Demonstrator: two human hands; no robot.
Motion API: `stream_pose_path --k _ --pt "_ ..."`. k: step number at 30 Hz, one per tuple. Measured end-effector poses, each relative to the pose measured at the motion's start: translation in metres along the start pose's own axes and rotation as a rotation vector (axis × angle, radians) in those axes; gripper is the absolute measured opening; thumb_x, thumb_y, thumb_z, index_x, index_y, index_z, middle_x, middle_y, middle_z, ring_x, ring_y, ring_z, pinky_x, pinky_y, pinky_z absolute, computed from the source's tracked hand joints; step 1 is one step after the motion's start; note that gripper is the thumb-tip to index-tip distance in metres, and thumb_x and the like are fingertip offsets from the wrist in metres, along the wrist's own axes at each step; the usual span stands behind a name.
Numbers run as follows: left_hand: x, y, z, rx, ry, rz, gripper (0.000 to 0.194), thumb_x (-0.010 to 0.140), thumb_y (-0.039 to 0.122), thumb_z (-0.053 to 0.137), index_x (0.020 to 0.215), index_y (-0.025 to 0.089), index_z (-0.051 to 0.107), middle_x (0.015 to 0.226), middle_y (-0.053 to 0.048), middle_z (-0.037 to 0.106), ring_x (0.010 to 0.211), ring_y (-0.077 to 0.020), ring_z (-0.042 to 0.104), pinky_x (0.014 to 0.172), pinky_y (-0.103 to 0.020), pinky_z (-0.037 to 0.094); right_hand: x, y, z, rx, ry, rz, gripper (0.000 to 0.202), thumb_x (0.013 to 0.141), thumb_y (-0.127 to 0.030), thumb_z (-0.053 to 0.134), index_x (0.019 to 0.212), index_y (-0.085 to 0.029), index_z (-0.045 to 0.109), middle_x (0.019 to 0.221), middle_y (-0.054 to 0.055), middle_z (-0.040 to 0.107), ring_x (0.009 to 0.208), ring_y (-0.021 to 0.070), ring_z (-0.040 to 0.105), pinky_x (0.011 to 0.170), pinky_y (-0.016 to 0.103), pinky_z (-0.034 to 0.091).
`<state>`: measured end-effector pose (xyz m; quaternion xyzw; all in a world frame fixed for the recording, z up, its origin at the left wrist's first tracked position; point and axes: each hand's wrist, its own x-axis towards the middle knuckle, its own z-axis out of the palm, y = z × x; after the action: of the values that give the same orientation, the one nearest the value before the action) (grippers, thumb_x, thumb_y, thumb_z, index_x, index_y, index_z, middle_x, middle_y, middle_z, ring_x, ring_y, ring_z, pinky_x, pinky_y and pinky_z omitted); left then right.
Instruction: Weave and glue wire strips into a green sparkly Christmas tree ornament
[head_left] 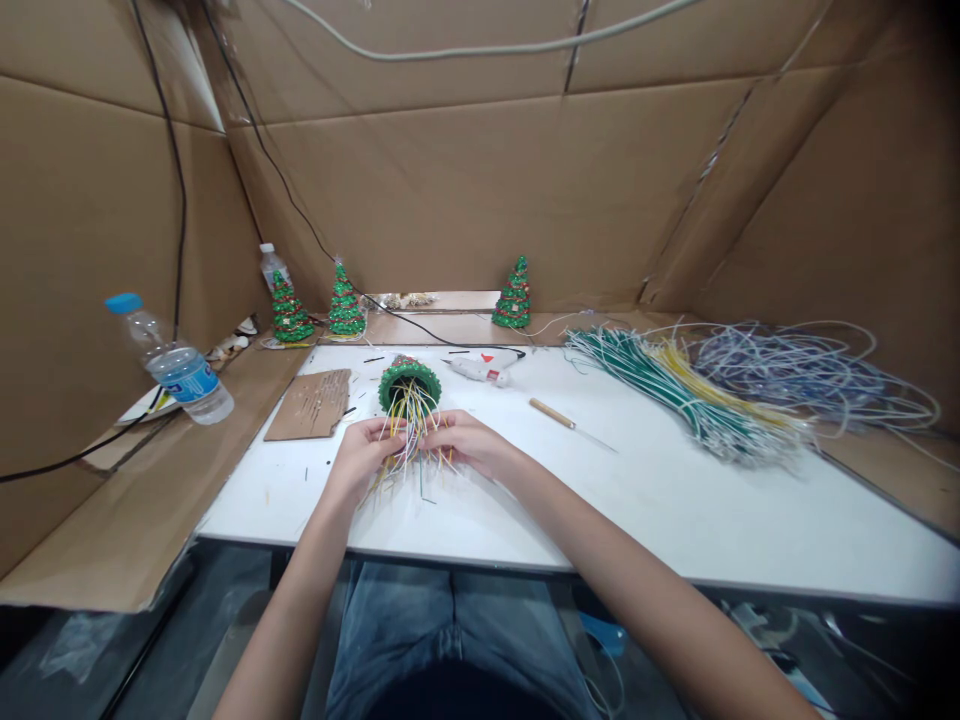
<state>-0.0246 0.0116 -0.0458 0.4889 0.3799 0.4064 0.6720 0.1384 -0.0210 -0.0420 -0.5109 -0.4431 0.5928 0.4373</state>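
A small green decorative Christmas tree point(435, 384) lies on its side on the white table, its hollow base facing me. Out of the base comes a bunch of thin wires point(411, 405), mostly white and yellow, fanning toward the table's front. My left hand point(371, 448) closes its fingers on the wires from the left. From the other side my right hand point(461, 440) pinches the same bunch, close to the left fingertips. Exactly which wires each hand grips is hidden among the strands.
Behind the tree lies a glue gun point(480, 372); an awl with a wooden handle point(553, 413) is to the right. Bundled green wires point(652, 385) and tangled white wires point(795, 370) fill the far right. A cardboard piece point(309, 405), a water bottle point(184, 370) and finished-looking trees point(514, 295) stand around.
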Motion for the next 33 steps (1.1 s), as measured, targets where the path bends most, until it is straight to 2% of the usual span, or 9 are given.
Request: stream_pose_path --k 23,29,33 --pt "-0.0016 0.0035 0.0017 -0.007 0.014 -0.051 0.037 0.048 0.02 0.084 0.081 0.009 0.069 0.064 -0.003 0.068 0.055 -0.0129 0.062 0.055 -0.023 0.049 -0.0002 0.0001 -0.0007 0.001 0.024 0.015 0.018 0.055 -0.02 0.069 0.07 -0.015 0.061 0.051 -0.005 0.055 0.041 0.0048 0.042 0.039 0.018 0.028" --pt "-0.0004 0.006 0.0027 -0.017 0.097 -0.076 0.028 0.063 0.034 0.075 0.076 0.011 0.068 0.065 -0.006 0.068 0.051 -0.012 0.061 0.051 -0.022 0.048 0.0012 0.0014 -0.0015 0.003 0.031 0.016 0.018 0.055 -0.019 0.069 0.071 -0.015 0.062 0.049 -0.006 0.053 0.039 0.0047 0.041 0.039 0.018 0.028" --pt "0.0018 0.0045 0.0008 -0.03 0.15 -0.085 0.023 0.067 0.03 0.068 0.081 0.011 0.067 0.062 -0.004 0.067 0.048 -0.0111 0.059 0.049 -0.023 0.048 0.0019 0.0013 -0.0013 0.0 0.035 0.018 0.016 0.055 -0.018 0.07 0.067 -0.016 0.059 0.048 -0.006 0.053 0.039 0.005 0.042 0.038 0.018 0.028"
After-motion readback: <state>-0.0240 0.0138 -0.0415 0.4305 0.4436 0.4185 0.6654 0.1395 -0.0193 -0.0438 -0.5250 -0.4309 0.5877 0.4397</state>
